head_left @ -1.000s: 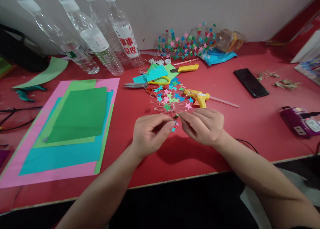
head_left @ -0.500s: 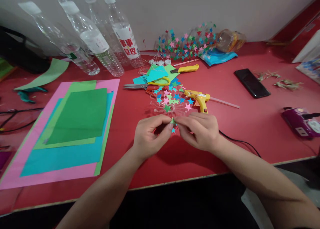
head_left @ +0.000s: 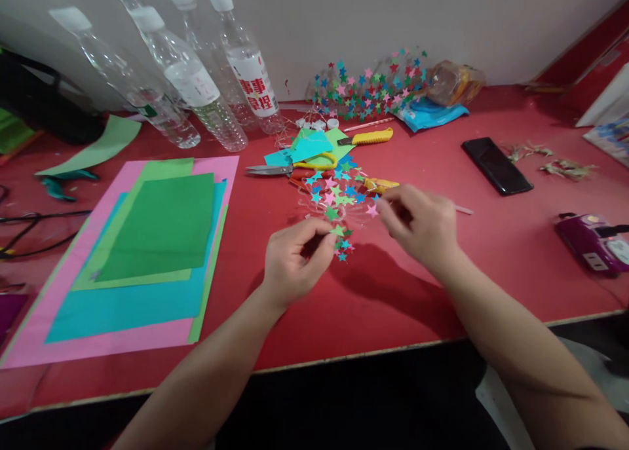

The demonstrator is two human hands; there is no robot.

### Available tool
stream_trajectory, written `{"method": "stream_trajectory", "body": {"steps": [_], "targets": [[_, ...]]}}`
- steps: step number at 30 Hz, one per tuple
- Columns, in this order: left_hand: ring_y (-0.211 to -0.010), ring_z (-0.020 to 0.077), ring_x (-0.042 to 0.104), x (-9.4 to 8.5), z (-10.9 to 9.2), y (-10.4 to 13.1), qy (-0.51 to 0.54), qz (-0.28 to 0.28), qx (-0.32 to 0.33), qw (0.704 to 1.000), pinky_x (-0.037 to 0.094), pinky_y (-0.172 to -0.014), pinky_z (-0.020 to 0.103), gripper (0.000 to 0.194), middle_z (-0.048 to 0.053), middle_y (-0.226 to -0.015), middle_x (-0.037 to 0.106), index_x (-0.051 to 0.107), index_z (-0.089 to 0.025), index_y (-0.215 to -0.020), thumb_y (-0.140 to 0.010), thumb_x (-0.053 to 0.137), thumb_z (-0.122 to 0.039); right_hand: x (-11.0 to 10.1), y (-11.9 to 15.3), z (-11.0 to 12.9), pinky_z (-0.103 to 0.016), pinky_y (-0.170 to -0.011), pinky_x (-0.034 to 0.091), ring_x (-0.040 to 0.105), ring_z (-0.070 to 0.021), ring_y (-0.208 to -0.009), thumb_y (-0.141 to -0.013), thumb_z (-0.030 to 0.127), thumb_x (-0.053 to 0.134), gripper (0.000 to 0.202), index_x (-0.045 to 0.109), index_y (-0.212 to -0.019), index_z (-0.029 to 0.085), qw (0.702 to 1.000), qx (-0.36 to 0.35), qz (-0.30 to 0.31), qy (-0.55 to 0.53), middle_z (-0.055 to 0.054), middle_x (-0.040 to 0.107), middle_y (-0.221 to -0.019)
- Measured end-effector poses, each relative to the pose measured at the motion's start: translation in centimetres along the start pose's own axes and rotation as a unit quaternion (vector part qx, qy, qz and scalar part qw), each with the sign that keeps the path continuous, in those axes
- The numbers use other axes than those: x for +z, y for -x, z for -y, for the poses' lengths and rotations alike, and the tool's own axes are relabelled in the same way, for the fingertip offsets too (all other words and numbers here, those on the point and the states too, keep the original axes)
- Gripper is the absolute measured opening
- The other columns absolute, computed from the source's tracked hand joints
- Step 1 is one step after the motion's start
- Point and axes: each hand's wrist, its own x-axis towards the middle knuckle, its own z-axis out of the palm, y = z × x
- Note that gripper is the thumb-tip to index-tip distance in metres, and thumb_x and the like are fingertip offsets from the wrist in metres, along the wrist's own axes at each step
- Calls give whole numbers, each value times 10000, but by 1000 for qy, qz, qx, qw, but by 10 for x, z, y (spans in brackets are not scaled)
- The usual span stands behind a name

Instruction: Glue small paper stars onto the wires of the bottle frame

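Note:
A light green paper star (head_left: 337,230) is pinched between the thumb and forefinger of my left hand (head_left: 297,260), low over the red table. My right hand (head_left: 422,230) hovers to the right, its fingers curled with the tips together; anything between them is too small to make out. Behind its fingers lies a yellow glue gun (head_left: 381,185), mostly covered by the hand. Between and beyond both hands, a cluster of coloured paper stars (head_left: 337,191) sits on clear plastic strips. A pink star (head_left: 372,211) lies beside my right fingertips.
Scissors (head_left: 275,169), a yellow cutter knife (head_left: 371,137) and paper scraps (head_left: 309,145) lie behind the cluster. Stacked coloured paper (head_left: 157,227) is at left, plastic bottles (head_left: 250,76) behind. A phone (head_left: 497,166) and a purple power socket (head_left: 590,240) lie at right.
My right hand has moved away from the green star, to the right and slightly up, now covering much of the glue gun. My left hand keeps its pinch on the star.

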Motion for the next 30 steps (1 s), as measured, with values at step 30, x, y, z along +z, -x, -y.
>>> {"method": "stream_trajectory", "body": {"steps": [30], "targets": [[-447, 66, 444, 2, 21, -6, 104, -106, -64, 987, 354, -439, 192, 131, -50, -520, 503, 572, -191, -731, -861, 558, -197, -8, -13, -21, -251, -483, 470, 605, -125, -549, -654, 278, 741, 242, 622, -845, 190, 798, 243, 128, -537, -8, 650, -764]]}}
